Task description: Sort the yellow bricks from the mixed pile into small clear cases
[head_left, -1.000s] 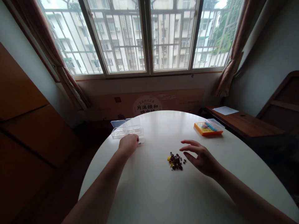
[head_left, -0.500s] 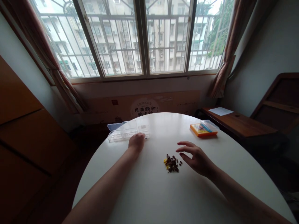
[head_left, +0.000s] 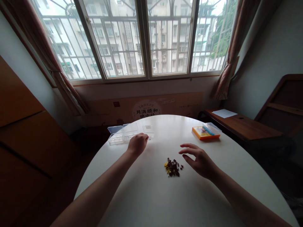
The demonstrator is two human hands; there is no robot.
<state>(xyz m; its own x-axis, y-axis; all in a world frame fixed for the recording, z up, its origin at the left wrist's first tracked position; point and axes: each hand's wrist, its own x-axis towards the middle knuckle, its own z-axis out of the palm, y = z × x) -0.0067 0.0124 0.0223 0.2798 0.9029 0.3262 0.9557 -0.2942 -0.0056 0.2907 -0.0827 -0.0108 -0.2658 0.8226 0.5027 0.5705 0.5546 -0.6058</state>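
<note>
A small pile of dark brown and yellow pieces [head_left: 174,168], apparently tiny building bricks, lies at the middle of the white round table [head_left: 142,195]. My left hand [head_left: 138,143] is closed beside the clear plastic boxes [head_left: 117,138] at the table's far left; what its fingers hold, if anything, is hidden. To the right of the pile, my right hand [head_left: 197,159] hovers with its fingers apart and nothing between them. The boxes stand with lids raised, partly covered by my left hand.
An orange box [head_left: 205,134] with a clear, blue-edged lid on it sits at the far right of the table. Beyond stands a brown wooden desk [head_left: 251,124] with a paper [head_left: 224,113]. A barred window [head_left: 146,41] fills the back wall.
My left hand has turned slightly and lifted a little at the boxes, its arm shifting left. My right hand stays almost still beside the pile.
</note>
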